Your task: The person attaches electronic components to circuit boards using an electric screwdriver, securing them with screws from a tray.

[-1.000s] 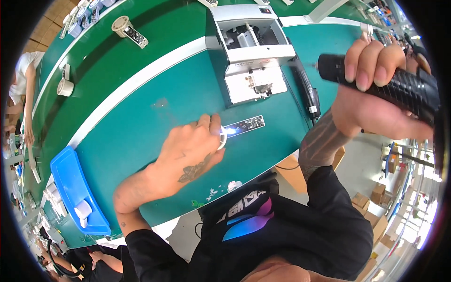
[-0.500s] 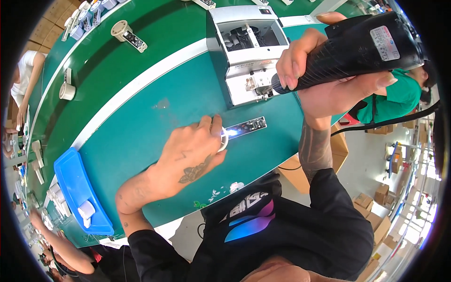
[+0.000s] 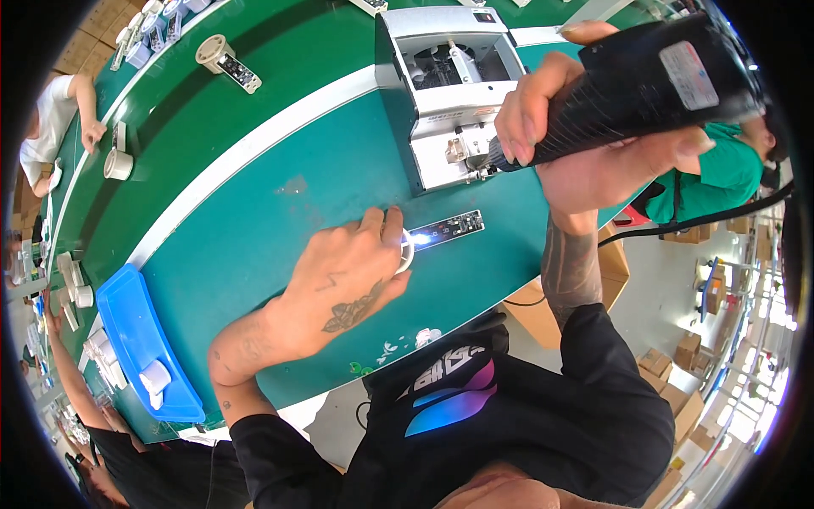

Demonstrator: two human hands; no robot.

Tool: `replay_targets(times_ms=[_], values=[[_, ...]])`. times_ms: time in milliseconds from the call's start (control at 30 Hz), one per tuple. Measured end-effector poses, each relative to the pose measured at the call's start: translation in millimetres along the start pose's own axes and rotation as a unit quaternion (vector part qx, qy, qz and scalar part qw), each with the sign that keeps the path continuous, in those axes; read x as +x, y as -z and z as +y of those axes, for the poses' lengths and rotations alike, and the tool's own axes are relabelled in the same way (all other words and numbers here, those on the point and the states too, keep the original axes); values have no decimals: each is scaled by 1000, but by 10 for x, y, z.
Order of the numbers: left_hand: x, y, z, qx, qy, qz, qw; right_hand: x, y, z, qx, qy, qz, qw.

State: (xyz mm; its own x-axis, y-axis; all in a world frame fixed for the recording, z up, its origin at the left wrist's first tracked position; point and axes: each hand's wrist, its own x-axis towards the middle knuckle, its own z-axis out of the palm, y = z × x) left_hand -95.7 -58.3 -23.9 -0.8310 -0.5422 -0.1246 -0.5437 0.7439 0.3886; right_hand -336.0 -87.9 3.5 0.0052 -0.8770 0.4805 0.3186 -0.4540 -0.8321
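My right hand (image 3: 593, 174) is wrapped round a thick black electric screwdriver (image 3: 610, 97), held high and tilted. The screwdriver's narrow end meets the front outlet of a grey screw feeder (image 3: 462, 106); its very tip is hard to see there. Low over the green tabletop, my left hand (image 3: 343, 276) grips a white round plastic part (image 3: 408, 253), mostly covered by the fingers. From that part a slim dark circuit board (image 3: 458, 225) in a white frame points right, toward the feeder's base. A bright bluish light glows on the board near my fingers.
A blue tray (image 3: 153, 339) at the left holds a white plastic part (image 3: 154, 377). Beyond a white rail, a green conveyor (image 3: 280, 51) carries similar white parts with boards (image 3: 225, 61). Co-workers sit at left and right. A black cable (image 3: 695, 222) runs at the right.
Parts on the conveyor have shifted slightly left. A co-worker's hand at the far left now reaches toward the belt. My hands and the screwdriver have barely moved.
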Motion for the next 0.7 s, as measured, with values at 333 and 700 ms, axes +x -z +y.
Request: replay_targets(times_ms=[333, 700], values=[[-24, 10, -27, -36, -8, 6, 999, -249, -209, -56, -18, -63, 72, 995], [-55, -40, -18, -34, -13, 29, 999, -476, -598, 92, 9, -153, -4, 988]])
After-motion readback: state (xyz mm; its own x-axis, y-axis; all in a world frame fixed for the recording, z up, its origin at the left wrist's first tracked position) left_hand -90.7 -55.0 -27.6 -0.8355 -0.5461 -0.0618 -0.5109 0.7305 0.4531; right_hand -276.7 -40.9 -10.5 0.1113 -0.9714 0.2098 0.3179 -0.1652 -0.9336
